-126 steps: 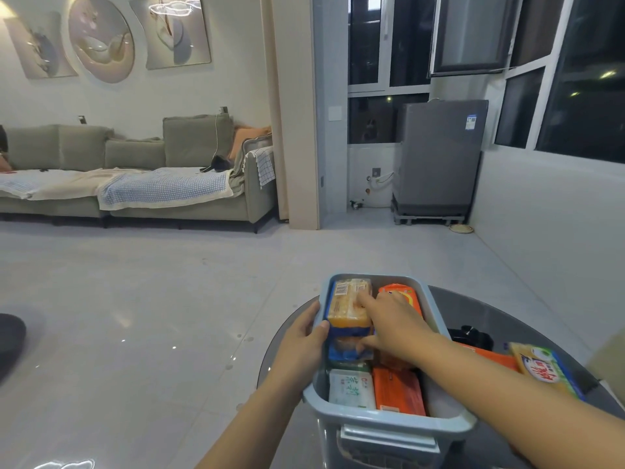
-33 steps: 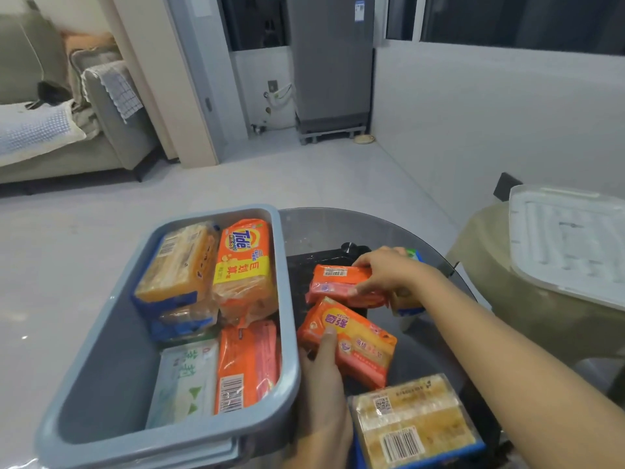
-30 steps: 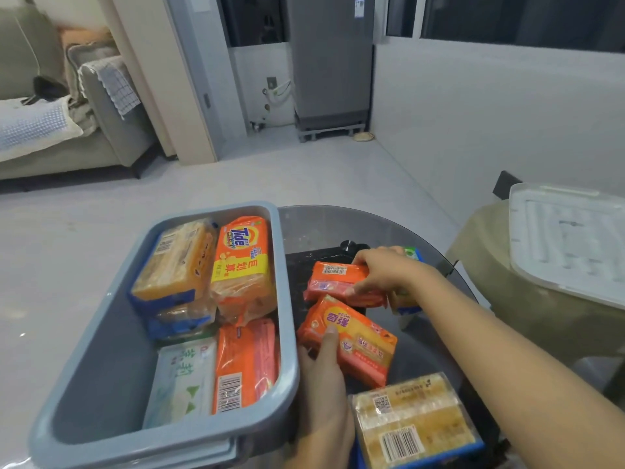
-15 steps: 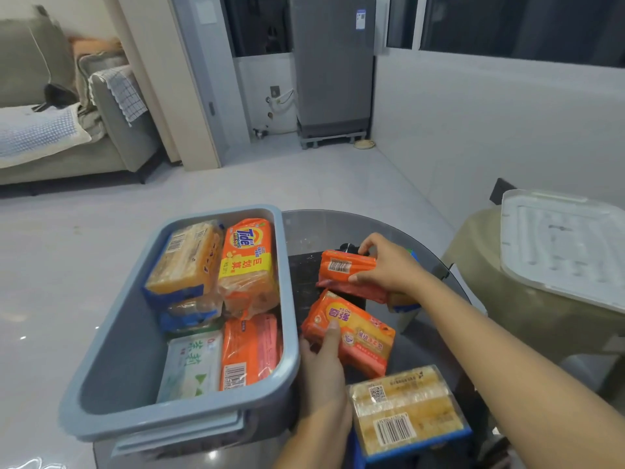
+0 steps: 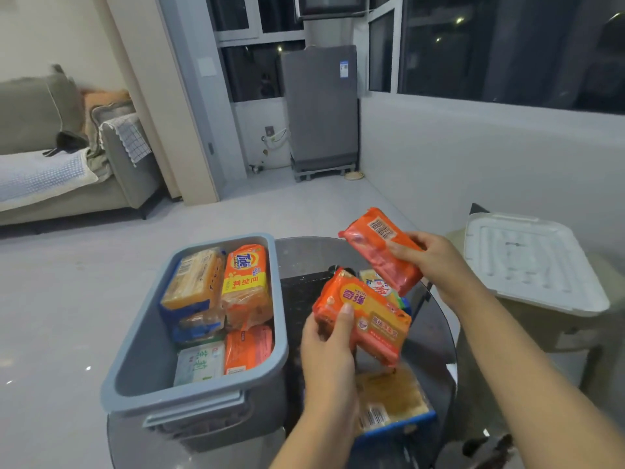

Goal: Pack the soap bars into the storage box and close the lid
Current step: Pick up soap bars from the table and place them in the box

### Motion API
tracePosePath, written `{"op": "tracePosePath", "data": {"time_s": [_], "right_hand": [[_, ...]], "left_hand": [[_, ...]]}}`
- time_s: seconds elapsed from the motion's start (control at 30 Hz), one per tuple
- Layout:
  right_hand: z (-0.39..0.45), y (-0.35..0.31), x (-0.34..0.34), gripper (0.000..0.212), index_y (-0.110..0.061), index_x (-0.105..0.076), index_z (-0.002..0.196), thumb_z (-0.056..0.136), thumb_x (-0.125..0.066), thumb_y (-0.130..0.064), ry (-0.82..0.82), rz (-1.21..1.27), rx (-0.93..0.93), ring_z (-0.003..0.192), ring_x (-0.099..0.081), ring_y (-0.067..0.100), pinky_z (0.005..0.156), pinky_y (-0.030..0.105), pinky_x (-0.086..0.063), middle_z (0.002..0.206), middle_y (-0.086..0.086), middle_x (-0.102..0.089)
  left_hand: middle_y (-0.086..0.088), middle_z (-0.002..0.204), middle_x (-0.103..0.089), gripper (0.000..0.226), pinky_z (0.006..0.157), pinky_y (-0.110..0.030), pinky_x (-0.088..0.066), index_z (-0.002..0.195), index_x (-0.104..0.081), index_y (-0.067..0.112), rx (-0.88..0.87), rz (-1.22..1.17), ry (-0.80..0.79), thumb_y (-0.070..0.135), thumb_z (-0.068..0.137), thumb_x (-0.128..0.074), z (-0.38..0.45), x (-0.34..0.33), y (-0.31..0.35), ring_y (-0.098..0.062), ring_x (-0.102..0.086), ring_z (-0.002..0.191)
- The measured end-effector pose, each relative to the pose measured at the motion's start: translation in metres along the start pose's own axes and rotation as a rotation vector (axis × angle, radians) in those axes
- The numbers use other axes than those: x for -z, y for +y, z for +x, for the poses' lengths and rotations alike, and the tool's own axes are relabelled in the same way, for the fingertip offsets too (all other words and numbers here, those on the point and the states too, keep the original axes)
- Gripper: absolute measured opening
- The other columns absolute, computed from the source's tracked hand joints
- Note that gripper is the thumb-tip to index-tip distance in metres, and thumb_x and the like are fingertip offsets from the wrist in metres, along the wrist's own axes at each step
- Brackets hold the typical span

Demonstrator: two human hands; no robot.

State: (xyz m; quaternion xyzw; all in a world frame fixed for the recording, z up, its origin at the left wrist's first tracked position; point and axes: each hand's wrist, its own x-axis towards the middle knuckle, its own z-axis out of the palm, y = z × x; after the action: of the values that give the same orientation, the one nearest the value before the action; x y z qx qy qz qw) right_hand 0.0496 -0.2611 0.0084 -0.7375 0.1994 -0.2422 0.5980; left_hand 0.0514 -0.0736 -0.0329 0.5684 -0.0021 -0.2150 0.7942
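Observation:
The grey-blue storage box (image 5: 135, 340) stands open on the round glass table (image 5: 436, 336), with several wrapped soap bars along its right side. My left hand (image 5: 329, 350) grips an orange soap pack (image 5: 367, 319) just right of the box, lifted off the table. My right hand (image 5: 436, 262) holds a second orange soap pack (image 5: 378, 248) higher up, barcode side showing. Below them lie a yellow soap pack with blue edge (image 5: 389, 401) and a green-yellow soap bar (image 5: 384, 287), partly hidden. The white lid (image 5: 531, 262) rests on a stool at the right.
The lid's beige stool (image 5: 541, 330) stands close to the table's right edge. A sofa (image 5: 57, 170) is at the far left, a grey appliance (image 5: 321, 106) by the window. Pale tiled floor (image 5: 67, 299) surrounds the table.
Both hands have lifted their orange soap packs off the table; the right one rose higher and tilted. Earlier, my right hand was inside the box.

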Motion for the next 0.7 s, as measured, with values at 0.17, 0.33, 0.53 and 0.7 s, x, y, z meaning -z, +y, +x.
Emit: {"op": "tracePosePath", "data": {"time_s": [0.17, 0.33, 0.53, 0.7], "right_hand": [[-0.013, -0.006, -0.003, 0.032, -0.022, -0.061, 0.102, 0.075, -0.070, -0.037, -0.063, 0.040, -0.019, 0.081, -0.068, 0.014, 0.063, 0.024, -0.050, 0.094, -0.002, -0.069], [-0.016, -0.014, -0.019, 0.034, -0.018, -0.065, 0.094, 0.071, -0.071, -0.042, -0.118, 0.099, -0.025, 0.064, -0.071, 0.010, 0.052, 0.018, -0.051, 0.074, -0.003, -0.075], [-0.016, -0.030, -0.052, 0.059, -0.007, -0.067, 0.098, 0.055, -0.075, -0.047, -0.227, 0.244, -0.051, 0.061, -0.070, 0.018, 0.047, 0.024, -0.052, 0.074, 0.005, -0.075], [-0.019, -0.038, -0.081, 0.057, -0.012, -0.067, 0.097, 0.055, -0.073, -0.049, -0.289, 0.222, -0.042, 0.071, -0.072, 0.018, 0.057, 0.023, -0.053, 0.081, 0.003, -0.076]], "left_hand": [[0.002, 0.101, -0.075, 0.030, 0.085, -0.037, -0.057, 0.112, -0.062, 0.025, -0.106, 0.013, -0.045, 0.036, 0.083, -0.065, -0.020, 0.006, 0.036, -0.015, -0.072, 0.093], [0.001, 0.097, -0.076, 0.038, 0.062, -0.021, -0.058, 0.112, -0.062, 0.018, -0.157, 0.030, -0.127, 0.035, 0.078, -0.066, -0.033, 0.025, 0.075, -0.012, -0.074, 0.086], [-0.004, 0.086, -0.074, 0.018, 0.051, -0.022, -0.054, 0.099, -0.064, 0.014, -0.209, 0.051, -0.118, 0.028, 0.087, -0.062, -0.022, 0.066, 0.125, -0.017, -0.071, 0.070], [-0.001, 0.077, -0.078, 0.019, 0.056, -0.027, -0.059, 0.098, -0.064, 0.013, -0.189, 0.129, -0.051, 0.028, 0.087, -0.063, -0.002, 0.103, 0.140, -0.015, -0.075, 0.071]]}}
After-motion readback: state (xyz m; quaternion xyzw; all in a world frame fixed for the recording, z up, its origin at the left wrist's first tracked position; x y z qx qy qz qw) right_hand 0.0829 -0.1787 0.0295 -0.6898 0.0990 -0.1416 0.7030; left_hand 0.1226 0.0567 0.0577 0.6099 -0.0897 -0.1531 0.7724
